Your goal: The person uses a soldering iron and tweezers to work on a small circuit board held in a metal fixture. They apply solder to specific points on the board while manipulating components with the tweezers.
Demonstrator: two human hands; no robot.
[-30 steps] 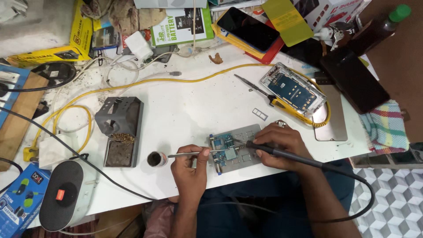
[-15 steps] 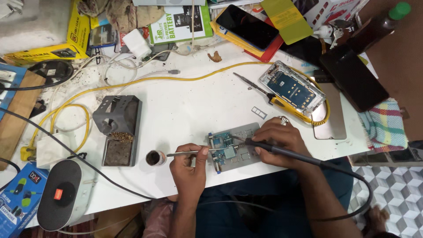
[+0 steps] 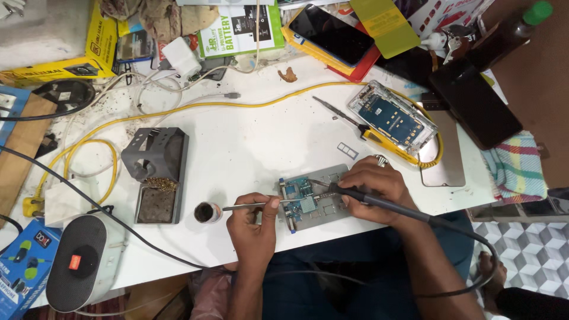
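Board (image 3: 300, 199), small and blue, clamped on grey metal holder (image 3: 323, 178) at near edge of white table (image 3: 249, 142), straight in front of body. Right hand (image 3: 370, 189) closed on black soldering iron (image 3: 379, 201), held like a pen, tip down on board; black cord trailing off right and looping below table edge. Left hand (image 3: 252, 222) pinching tweezers (image 3: 249, 206) between thumb and fingers, lying level, with one end over board beside iron tip and other end pointing left toward small round pot (image 3: 204, 212) of dark paste just beside hand. Contact between tweezers and board too small to tell. Left of pot, grey iron stand (image 3: 155, 172) with brass wool and dark sponge tray. Further left, grey round speaker (image 3: 80, 266) with orange tag, at table corner. Yellow cable (image 3: 195, 109) snaking from left side across table to opened phone (image 3: 394, 118), inner frame face up, right of centre. Screwdriver (image 3: 344, 115) with yellow handle lying just beside phone. Small SIM tray (image 3: 347, 150) between phone and holder. At far edge: white charger (image 3: 181, 58), green-and-white box (image 3: 237, 29), black phone (image 3: 338, 32) on red and yellow stack, yellow card (image 3: 385, 24). Dark phone (image 3: 474, 101) at right edge, checked cloth (image 3: 515, 166) below it.
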